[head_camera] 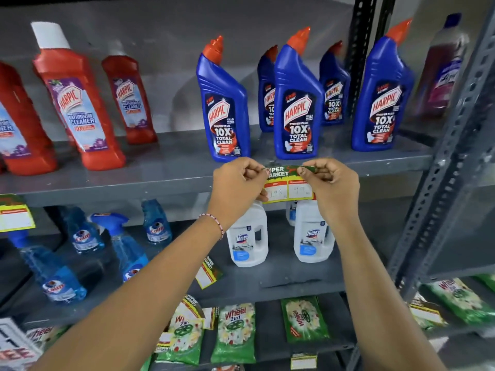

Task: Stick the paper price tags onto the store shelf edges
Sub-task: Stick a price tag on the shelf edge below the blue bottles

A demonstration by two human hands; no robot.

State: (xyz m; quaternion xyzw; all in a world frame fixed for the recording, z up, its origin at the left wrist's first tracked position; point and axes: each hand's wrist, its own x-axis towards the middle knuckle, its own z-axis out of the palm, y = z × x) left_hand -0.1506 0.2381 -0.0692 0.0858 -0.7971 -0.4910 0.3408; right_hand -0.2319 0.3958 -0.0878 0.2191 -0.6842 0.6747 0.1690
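Standing across the view is a grey metal shelf rack (439, 167) with perforated uprights and several tiers. On its upper shelf (166, 167) stand red Harpic bathroom-cleaner bottles (77, 108) at the left and blue Harpic bottles (297, 103) with orange caps at the centre and right; all are capped and opaque, so their contents cannot be seen. A tall bottle of pinkish liquid (444, 68) stands at the far right, blurred. On the tier below, clear spray bottles (53, 274) labelled Colin show blue liquid inside, and two white Domex jugs (247, 236) stand upright side by side. Lower still lie green Wheel detergent packets (235, 333), sealed.

Both bare forearms reach up to the front edge of the upper shelf. The left hand (235, 186), with a beaded bracelet (214, 223) on its wrist, and the right hand (332, 186) each pinch the top of a paper price tag (289, 186), fingers closed on its upper corners. The tag hangs against the shelf edge just below the blue bottles, green at the top with two white price boxes below; the handwritten figures are too faint to read surely. Another tag (16, 215) is fixed to the same edge at far left, and a loose tag (209, 271) lies on the middle shelf.
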